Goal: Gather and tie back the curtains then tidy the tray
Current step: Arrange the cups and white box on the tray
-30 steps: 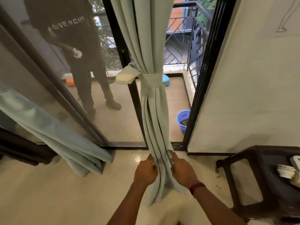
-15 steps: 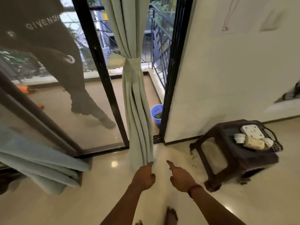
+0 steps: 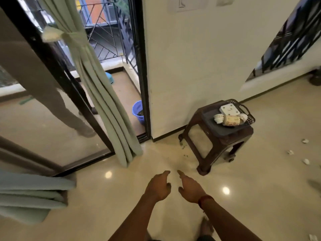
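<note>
Both hands are now off the curtain: left hand [image 3: 159, 186] and right hand [image 3: 190, 188] are hovering side by side, fingers loosely extended, gripping nothing. Curtain [image 3: 104, 105], cinched by its tie band [image 3: 74, 36], is hanging ahead-left of them. Tray [image 3: 251, 119] is sitting on the stool [image 3: 225, 140] ahead-right, well apart. Its long axis is hard to judge. Right hand is lying nearer, so it is probably leading the reach.

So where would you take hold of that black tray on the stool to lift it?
Probably by the loop handle at the right end of the tray, coming from that side with fingers curled under the loop. It stands proud of the mesh rim, clear of the cups and plate.
</note>
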